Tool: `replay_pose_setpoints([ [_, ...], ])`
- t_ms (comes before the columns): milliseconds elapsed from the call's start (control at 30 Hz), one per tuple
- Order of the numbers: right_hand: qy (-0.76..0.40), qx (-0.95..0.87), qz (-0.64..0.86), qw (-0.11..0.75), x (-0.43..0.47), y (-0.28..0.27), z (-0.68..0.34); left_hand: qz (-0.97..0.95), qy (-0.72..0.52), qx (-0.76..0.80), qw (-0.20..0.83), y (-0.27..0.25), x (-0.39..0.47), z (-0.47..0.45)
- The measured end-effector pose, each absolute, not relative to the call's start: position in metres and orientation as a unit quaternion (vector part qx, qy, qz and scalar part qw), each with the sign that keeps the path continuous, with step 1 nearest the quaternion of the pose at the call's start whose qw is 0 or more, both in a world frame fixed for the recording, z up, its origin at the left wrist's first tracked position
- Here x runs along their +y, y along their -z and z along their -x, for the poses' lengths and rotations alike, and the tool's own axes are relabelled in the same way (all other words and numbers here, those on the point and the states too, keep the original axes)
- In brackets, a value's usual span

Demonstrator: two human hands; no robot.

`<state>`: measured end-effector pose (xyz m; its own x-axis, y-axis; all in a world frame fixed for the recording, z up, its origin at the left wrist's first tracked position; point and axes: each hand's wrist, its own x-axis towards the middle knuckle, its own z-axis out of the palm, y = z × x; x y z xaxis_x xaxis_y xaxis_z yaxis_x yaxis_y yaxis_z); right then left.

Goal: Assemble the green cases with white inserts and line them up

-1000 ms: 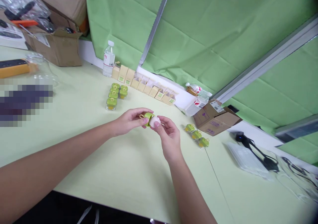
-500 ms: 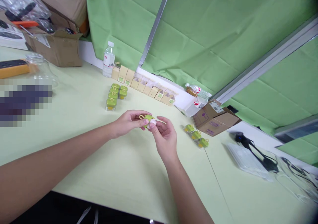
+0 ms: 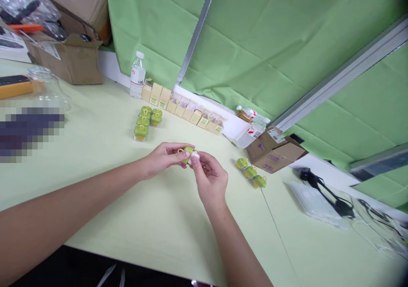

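Note:
Over the middle of the table, my left hand [image 3: 168, 156] is closed round a small green case [image 3: 188, 150] with a yellow loop at its left end. My right hand [image 3: 210, 172] pinches a small white rounded piece [image 3: 194, 156] against the case's right side; fingers hide part of both, so its exact kind is unclear. Several green-lidded little boxes [image 3: 141, 130], clear below with something yellow inside, stand beyond my left hand. Three more green-lidded boxes [image 3: 250, 172] sit in a slanting row right of my right hand.
A row of small beige cartons [image 3: 181, 108] lines the back edge, beside an upright water bottle [image 3: 137, 75]. Farther right are lying bottles [image 3: 250, 136], a cardboard box [image 3: 274, 151] and cables [image 3: 338, 202]. On the left stand a clear jug [image 3: 47, 87] and an open carton [image 3: 75, 62].
My right fingers have closed in nearer the green case, pressing the white piece against it. My left hand keeps its hold. The view has shifted slightly.

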<state>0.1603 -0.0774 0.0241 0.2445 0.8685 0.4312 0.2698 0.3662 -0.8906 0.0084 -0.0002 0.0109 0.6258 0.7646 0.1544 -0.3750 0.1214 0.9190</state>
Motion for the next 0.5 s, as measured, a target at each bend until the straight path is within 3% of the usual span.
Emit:
replay_pose_setpoints([
  [300, -0.241, -0.553, 0.525, 0.6, -0.0778, -0.0248, -0.1621, -0.564, -0.382, 0.179, 0.709, -0.0076, 0.0022, -0.0076],
  [500, -0.315, -0.508, 0.505, 0.623, -0.0722, -0.0262, -0.1656, -0.544, -0.364, 0.171, 0.736, -0.0098, 0.0025, -0.0077],
])
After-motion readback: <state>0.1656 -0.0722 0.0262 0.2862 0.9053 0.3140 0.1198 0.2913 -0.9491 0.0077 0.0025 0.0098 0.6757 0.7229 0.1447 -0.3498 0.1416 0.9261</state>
